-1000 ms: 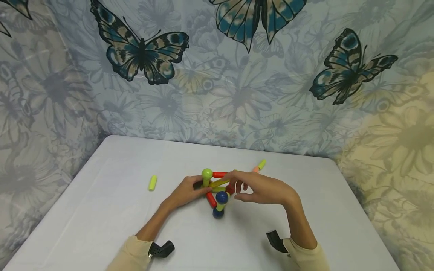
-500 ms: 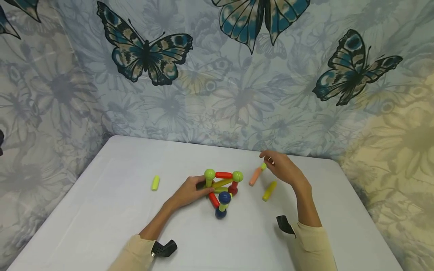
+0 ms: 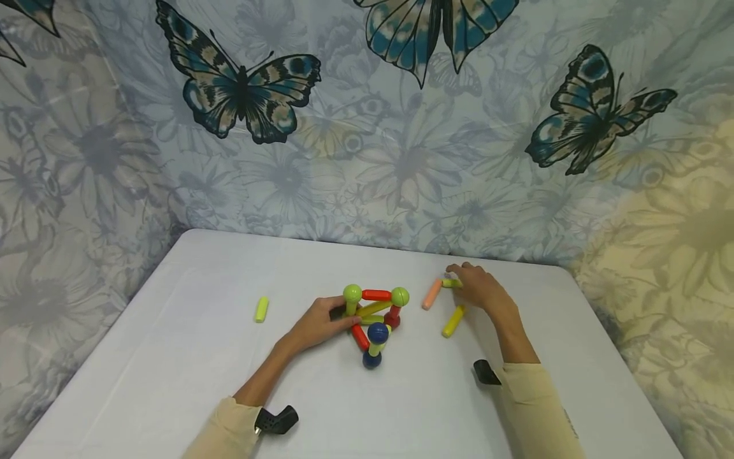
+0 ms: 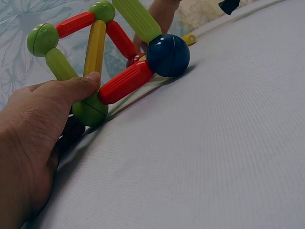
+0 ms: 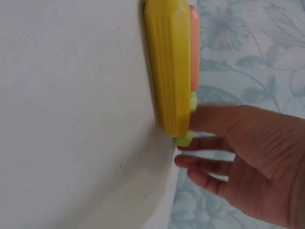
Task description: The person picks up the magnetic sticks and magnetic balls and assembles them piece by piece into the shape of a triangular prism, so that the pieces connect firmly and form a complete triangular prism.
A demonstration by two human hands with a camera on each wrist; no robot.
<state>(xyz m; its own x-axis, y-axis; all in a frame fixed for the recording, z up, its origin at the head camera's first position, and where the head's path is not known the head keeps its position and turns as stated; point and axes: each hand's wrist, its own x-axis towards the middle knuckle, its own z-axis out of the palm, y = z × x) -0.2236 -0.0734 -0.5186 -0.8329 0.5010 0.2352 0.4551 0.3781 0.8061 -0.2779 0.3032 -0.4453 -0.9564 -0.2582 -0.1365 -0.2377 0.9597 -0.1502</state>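
White table (image 3: 172,357) under butterfly cloth: left hand (image 3: 318,324) grips the rod-and-ball frame (image 3: 373,319) at center, while right hand (image 3: 478,290), right of frame, pinches a green rod (image 3: 450,283) beside orange (image 3: 431,294) and yellow rods (image 3: 453,321).

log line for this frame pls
left hand: holds rod-and-ball structure | right hand: on green rod | beside: orange rod, yellow rod

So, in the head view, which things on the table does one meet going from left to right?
Lime stick → left hand → stick-and-ball frame → orange stick → yellow stick → right hand.
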